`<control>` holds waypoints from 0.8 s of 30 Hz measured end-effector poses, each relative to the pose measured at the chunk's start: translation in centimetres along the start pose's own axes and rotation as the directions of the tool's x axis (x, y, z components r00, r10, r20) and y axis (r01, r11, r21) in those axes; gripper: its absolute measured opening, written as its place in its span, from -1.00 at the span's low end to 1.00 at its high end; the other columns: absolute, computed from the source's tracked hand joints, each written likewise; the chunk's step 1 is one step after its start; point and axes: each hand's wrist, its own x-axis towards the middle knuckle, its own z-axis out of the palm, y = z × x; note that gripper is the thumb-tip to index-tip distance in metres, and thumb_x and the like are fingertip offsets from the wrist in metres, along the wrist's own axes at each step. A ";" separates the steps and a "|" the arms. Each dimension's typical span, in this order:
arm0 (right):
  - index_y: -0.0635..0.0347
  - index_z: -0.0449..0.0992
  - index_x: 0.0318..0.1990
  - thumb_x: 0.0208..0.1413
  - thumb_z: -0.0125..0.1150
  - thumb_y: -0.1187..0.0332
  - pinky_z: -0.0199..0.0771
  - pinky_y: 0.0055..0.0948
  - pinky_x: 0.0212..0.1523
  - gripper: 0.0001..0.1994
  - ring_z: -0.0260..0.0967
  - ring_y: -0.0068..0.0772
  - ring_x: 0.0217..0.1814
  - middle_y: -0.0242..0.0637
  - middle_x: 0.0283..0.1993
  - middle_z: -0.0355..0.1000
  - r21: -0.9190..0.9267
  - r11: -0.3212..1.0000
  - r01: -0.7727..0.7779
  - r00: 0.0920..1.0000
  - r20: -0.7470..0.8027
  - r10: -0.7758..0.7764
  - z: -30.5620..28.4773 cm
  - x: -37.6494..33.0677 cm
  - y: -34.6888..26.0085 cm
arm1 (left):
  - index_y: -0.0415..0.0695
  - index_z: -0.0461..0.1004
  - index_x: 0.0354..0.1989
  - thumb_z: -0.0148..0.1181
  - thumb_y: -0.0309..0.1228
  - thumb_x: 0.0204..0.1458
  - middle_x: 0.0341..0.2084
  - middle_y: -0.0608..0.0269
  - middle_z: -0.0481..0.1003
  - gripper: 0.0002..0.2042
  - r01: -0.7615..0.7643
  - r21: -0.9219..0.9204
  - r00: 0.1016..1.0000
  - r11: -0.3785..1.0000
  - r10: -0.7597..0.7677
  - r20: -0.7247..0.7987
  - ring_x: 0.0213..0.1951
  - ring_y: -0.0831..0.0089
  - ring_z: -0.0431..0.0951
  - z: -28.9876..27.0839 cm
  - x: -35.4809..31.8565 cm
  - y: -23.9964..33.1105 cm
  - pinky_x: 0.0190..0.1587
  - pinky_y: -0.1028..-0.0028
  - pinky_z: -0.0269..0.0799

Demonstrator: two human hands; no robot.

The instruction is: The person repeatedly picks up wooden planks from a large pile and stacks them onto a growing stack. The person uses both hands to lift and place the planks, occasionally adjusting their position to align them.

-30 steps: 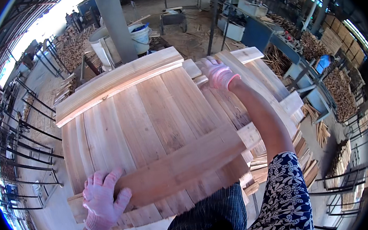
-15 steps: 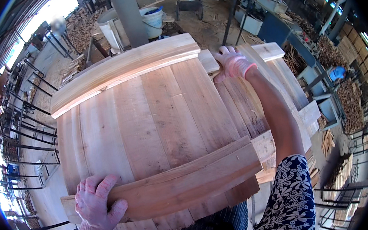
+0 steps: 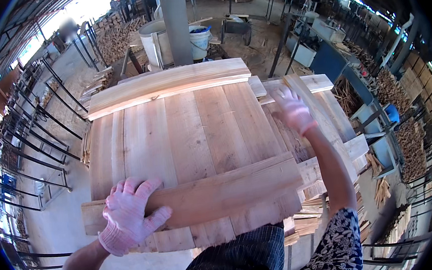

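My left hand point(image 3: 133, 212), in a pale pink knit glove, lies with fingers and thumb spread over the left part of a near crosswise board point(image 3: 230, 189). That board rests on a panel of side-by-side planks point(image 3: 186, 137). Another thick crosswise board point(image 3: 171, 87) lies along the panel's far edge. My right hand point(image 3: 295, 111), gloved alike and smeared by motion, is over a second layer of planks on the right, beside a long narrow plank point(image 3: 321, 116). Its fingers look stretched out, and I see nothing held in them. Whether it touches the wood, I cannot tell.
Behind the panel stand a grey post point(image 3: 176, 26), a large pale drum point(image 3: 155, 43) and a white bucket point(image 3: 199, 42). Black metal racks point(image 3: 38, 133) line the left side. A blue machine point(image 3: 329, 60) and stacked wood point(image 3: 412, 150) are on the right.
My right hand has come off the far end of the right-hand planks and moved nearer. The left hand stays on the near board. The whole view has shifted.
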 end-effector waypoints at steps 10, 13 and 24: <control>0.25 0.50 -0.22 0.04 -0.02 0.69 0.42 -0.21 -0.09 -0.78 0.39 -0.11 -0.13 -0.14 -0.24 0.44 0.408 0.912 -0.046 0.752 -0.586 0.300 1.2 -33.3 -11.3 | 0.21 0.25 0.39 0.32 0.20 -0.10 0.12 0.00 0.31 -0.17 -0.278 0.109 0.946 0.954 0.252 0.205 0.08 0.01 0.37 -0.3 -0.6 -0.2 0.14 0.02 0.37; 0.11 0.54 -0.20 0.07 0.14 0.54 0.46 -0.20 -0.13 -0.84 0.43 -0.13 -0.19 -0.21 -0.27 0.47 0.572 0.819 0.044 0.859 -0.440 0.261 5.8 -37.9 -19.3 | 0.20 0.23 0.41 0.32 0.16 -0.08 0.10 -0.02 0.32 -0.17 -0.225 0.079 0.953 0.971 0.203 0.224 0.09 0.00 0.38 -1.0 -0.8 0.2 0.14 0.03 0.38; 0.01 0.56 0.07 0.31 0.02 0.04 0.42 -0.13 0.18 -0.64 0.43 -0.01 0.17 -0.09 0.10 0.50 0.760 0.642 -0.100 0.274 0.641 -0.717 23.6 -38.3 -35.9 | 0.33 0.21 0.43 0.21 0.17 0.07 0.23 -0.06 0.27 -0.29 -0.243 0.043 0.924 0.969 0.218 0.314 0.24 -0.04 0.33 -1.5 -0.3 0.0 0.26 0.06 0.34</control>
